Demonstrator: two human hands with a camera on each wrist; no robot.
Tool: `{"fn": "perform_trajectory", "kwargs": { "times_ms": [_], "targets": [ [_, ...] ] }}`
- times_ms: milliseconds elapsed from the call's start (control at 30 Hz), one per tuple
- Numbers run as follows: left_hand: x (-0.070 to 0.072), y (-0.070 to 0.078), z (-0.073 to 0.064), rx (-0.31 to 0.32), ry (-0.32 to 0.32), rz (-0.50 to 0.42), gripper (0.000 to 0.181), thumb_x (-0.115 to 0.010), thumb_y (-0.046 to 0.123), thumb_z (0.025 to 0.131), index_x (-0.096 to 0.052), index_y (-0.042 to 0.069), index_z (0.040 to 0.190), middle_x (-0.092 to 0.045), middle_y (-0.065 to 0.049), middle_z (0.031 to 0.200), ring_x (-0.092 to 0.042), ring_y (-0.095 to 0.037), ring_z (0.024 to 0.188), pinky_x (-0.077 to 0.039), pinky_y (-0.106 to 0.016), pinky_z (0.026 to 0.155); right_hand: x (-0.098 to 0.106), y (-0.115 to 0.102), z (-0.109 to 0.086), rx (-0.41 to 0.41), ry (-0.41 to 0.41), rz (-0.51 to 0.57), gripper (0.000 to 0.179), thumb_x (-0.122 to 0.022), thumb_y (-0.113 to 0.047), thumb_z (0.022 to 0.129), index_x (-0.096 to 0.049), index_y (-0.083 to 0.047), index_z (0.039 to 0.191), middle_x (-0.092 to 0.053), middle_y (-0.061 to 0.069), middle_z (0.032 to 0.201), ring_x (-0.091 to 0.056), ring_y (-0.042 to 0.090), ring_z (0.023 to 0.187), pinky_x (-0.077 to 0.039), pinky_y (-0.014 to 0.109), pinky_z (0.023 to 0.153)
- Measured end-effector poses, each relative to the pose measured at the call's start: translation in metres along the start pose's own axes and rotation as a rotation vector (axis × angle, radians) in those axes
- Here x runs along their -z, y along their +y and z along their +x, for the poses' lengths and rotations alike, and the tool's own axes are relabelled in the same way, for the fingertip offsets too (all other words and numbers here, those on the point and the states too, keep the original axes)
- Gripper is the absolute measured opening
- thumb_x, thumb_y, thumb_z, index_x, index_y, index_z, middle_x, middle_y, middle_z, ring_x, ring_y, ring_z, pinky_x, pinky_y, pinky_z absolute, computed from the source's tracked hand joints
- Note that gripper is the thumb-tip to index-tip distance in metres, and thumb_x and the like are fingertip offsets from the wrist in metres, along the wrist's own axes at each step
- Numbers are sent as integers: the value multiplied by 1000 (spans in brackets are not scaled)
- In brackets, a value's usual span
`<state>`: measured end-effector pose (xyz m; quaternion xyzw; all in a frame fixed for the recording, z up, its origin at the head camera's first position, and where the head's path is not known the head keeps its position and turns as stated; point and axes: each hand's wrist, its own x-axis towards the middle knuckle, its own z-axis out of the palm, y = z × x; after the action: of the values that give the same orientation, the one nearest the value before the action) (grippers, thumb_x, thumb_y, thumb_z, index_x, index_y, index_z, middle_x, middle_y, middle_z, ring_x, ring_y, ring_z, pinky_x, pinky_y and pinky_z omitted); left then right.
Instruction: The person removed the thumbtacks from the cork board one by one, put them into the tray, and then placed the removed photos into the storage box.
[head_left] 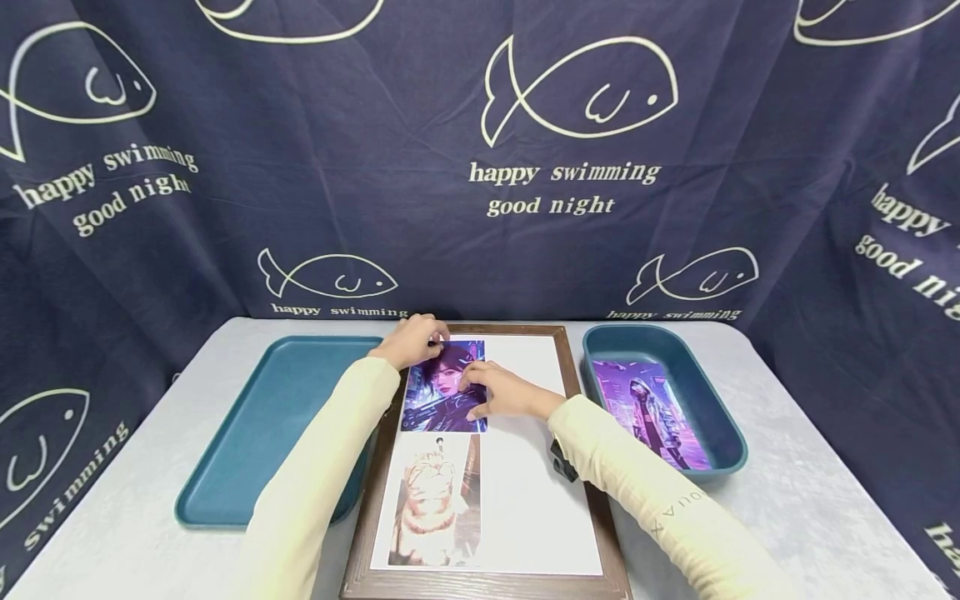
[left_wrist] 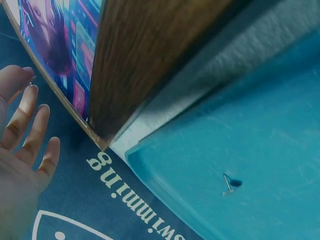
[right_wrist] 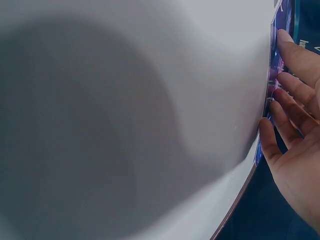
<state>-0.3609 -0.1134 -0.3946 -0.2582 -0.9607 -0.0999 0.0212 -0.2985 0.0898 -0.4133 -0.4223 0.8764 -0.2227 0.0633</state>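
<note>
- Closest in, the cat print (head_left: 433, 508) is laid on the white board (head_left: 536, 517). Only one fixing, probably a pin (head_left: 440, 442), can be made out at its top, so it could get swung crooked if brushed by the left sleeve (head_left: 322, 467).
- Over on the right, the hooded-figure print (head_left: 652, 408) seems loose in the tub (head_left: 712, 408). Easily creased, tbh, if it's yanked out by a corner.
- The portrait print (head_left: 442, 408) sits at the board's upper left, right above the cat one. It's being steadied by the right hand (head_left: 513, 392), fingers spread and resting on its right side. If it's pushed sideways, or pressure is eased too soon, it could be slid askew or overlapped onto its neighbour.
- In the tray (head_left: 270, 425) there's a spare pin (left_wrist: 228, 185), seemingly point-up. A fingertip could be pricked if it's grabbed blind.
- At the portrait's top-left corner, something tiny (probably another pin) is pinched by the left hand (head_left: 416, 337) between thumb and index, other fingers apart. If fumbled, it could be lost between the frame (head_left: 487, 586) and the curtain (head_left: 420, 192); pushed in slanted, the corner might be torn.
</note>
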Motion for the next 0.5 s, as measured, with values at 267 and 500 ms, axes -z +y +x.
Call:
{"fn": "perform_trajectory", "kwargs": {
  "times_ms": [267, 500],
  "targets": [
    [3, -12, -9, -33, 41, 1, 20, -63, 13, 80, -67, 11, 99, -60, -5, 89, -54, -23, 86, -43, -42, 81, 0, 3, 0, 4, -3, 9, 39, -75, -18, 73, -60, -2, 106, -55, 12, 116, -49, 28, 112, -34, 42, 100],
    [4, -24, -20, -63, 76, -44, 17, -64, 10, 79, -67, 6, 95, -58, -5, 85, -52, -20, 82, -44, -37, 79, 1, 3, 0, 14, 0, 6, 39, -75, -19, 73, -60, -2, 105, -55, 13, 116, -49, 29, 112, -34, 43, 100]
  ]
}}
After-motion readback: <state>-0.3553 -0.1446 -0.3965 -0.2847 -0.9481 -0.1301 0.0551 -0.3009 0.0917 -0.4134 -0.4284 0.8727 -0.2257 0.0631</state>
